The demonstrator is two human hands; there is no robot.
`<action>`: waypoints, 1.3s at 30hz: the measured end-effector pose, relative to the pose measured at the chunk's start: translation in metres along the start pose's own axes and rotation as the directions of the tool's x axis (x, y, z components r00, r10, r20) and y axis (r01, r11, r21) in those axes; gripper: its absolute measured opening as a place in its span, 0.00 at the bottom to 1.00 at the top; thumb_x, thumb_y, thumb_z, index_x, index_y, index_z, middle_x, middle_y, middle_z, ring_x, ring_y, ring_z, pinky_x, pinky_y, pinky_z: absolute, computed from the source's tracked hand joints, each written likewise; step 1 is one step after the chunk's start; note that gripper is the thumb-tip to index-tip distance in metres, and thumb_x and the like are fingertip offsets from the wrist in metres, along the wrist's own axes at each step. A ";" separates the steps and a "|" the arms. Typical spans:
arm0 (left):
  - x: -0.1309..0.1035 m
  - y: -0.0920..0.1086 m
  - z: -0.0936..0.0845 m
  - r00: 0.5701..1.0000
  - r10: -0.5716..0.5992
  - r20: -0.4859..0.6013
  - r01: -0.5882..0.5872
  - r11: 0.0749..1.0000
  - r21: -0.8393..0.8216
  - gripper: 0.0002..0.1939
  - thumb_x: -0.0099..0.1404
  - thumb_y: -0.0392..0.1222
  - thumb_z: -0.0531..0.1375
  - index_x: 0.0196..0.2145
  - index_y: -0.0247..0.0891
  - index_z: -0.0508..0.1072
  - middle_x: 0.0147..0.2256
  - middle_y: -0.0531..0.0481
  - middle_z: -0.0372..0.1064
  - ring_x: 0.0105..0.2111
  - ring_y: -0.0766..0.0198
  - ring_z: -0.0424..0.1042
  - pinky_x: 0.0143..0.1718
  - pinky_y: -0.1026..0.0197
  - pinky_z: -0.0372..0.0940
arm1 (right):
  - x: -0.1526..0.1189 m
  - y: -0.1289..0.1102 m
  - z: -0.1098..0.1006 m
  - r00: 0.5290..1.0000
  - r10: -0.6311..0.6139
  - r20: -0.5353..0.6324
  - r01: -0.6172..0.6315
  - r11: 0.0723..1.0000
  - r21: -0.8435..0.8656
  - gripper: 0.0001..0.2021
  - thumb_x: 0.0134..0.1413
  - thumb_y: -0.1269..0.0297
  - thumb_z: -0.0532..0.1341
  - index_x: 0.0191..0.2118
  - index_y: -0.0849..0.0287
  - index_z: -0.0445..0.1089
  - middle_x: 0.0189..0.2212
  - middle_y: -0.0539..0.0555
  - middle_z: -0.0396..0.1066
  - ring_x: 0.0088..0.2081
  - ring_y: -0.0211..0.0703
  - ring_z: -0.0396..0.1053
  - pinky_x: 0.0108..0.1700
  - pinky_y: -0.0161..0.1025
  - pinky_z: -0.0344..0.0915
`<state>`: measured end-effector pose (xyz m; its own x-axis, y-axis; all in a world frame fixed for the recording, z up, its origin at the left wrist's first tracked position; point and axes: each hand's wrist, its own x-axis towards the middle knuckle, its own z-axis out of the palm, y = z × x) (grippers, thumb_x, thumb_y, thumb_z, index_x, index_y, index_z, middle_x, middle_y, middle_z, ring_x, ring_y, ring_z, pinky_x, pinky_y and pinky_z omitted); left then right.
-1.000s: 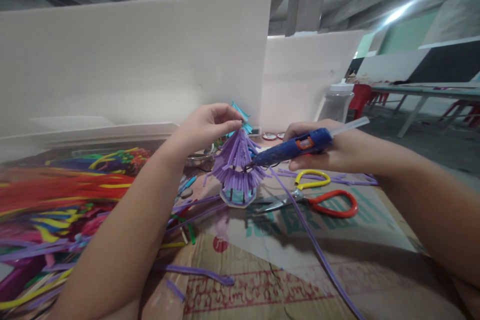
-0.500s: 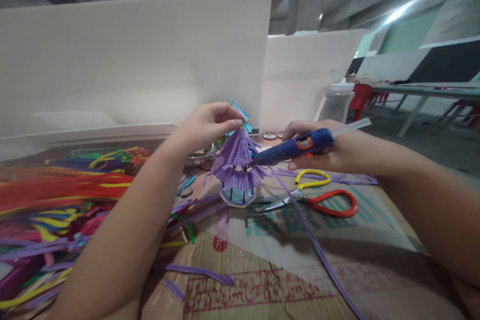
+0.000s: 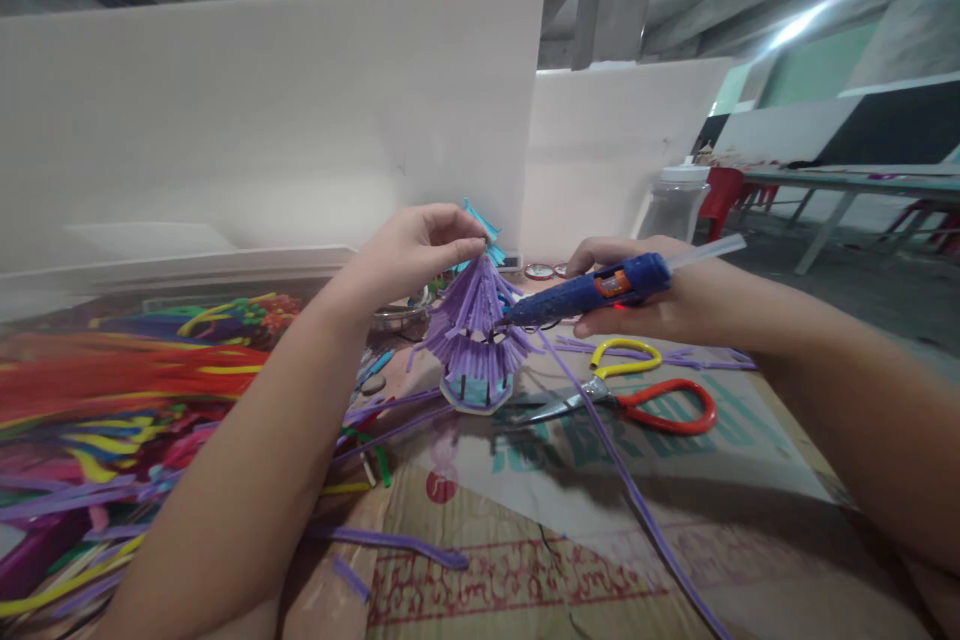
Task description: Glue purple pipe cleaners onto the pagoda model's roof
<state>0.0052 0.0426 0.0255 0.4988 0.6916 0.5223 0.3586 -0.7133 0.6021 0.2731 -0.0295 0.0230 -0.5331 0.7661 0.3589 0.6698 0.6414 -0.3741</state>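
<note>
A small purple two-tiered pagoda model made of pipe cleaners stands upright on the table. My left hand pinches its top tip between thumb and fingers. My right hand is wrapped round a blue glue gun, whose nozzle points left at the right side of the upper tier. A clear glue stick sticks out of the gun's back end. Behind my left fingertips a light-blue tiered piece partly shows. A long purple pipe cleaner runs from beside the model to the front edge.
Scissors with yellow and red handles lie right of the model. Many coloured pipe cleaners are heaped at the left. A clear bottle stands at the back right, and white boards rise behind the table.
The glue gun has tilted and shifted very slightly with my right hand, its nozzle a little higher. My left hand and the model look the same.
</note>
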 end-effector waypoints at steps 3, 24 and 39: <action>0.000 0.000 0.000 1.000 0.000 0.001 0.000 1.000 0.005 0.11 0.63 0.45 0.63 0.38 0.35 0.76 0.36 0.48 0.76 0.36 0.65 0.72 0.39 0.62 0.66 | 0.000 -0.001 0.000 1.000 0.004 -0.007 -0.004 1.000 0.002 0.21 0.50 0.45 0.67 0.40 0.57 0.69 0.29 0.50 0.72 0.30 0.40 0.66 0.31 0.37 0.59; 0.000 -0.001 0.001 1.000 0.003 -0.001 -0.003 1.000 -0.003 0.12 0.62 0.47 0.63 0.37 0.35 0.76 0.35 0.48 0.75 0.35 0.65 0.72 0.38 0.62 0.65 | 0.001 -0.001 0.003 0.994 0.062 -0.094 -0.059 0.998 0.037 0.22 0.46 0.42 0.68 0.35 0.57 0.68 0.27 0.49 0.69 0.29 0.41 0.64 0.30 0.37 0.57; 0.001 0.001 0.002 1.000 -0.009 -0.001 0.009 1.000 0.014 0.09 0.64 0.44 0.62 0.37 0.36 0.75 0.33 0.50 0.74 0.34 0.66 0.71 0.36 0.63 0.64 | 0.004 -0.005 0.005 0.985 0.107 -0.136 -0.095 0.991 0.091 0.24 0.44 0.40 0.67 0.34 0.57 0.68 0.27 0.52 0.71 0.30 0.44 0.66 0.31 0.40 0.59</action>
<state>0.0071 0.0424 0.0253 0.4948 0.6984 0.5171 0.3742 -0.7083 0.5986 0.2656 -0.0297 0.0221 -0.3831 0.8178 0.4295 0.6678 0.5664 -0.4830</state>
